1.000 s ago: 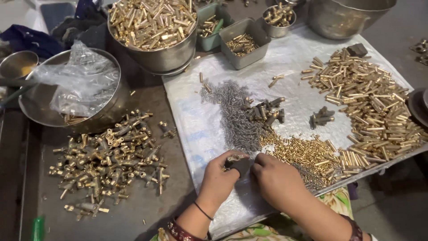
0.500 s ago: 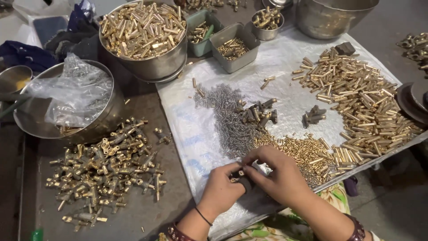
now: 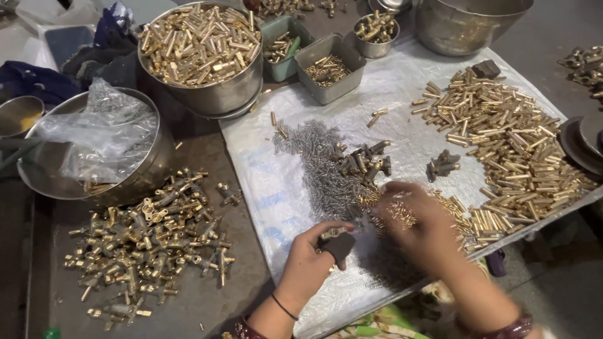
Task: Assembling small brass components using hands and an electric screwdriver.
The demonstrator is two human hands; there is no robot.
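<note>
Head view: cluttered workbench [image 3: 188, 301], white sheet [image 3: 264, 188]

1 head-worn camera looks steeply down and forward over the worktable [image 3: 188, 301] — close above the hands, bowls at the far edge.

Two bare forearms, no sleeves reaching the wrists. Left hand [image 3: 309, 263] bare-fingered, with a thin dark band [image 3: 284, 307] round the wrist and, lower on the same forearm at the bottom edge of the view, a broader dark red bangle [image 3: 242, 329] with pale specks. Right hand [image 3: 419, 220] blurred, rings not discernible; on its forearm a wide dark maroon bangle [image 3: 516, 328]. Between the forearms, a patch of green and yellow patterned cloth [image 3: 389, 321] with touches of pink.
</note>
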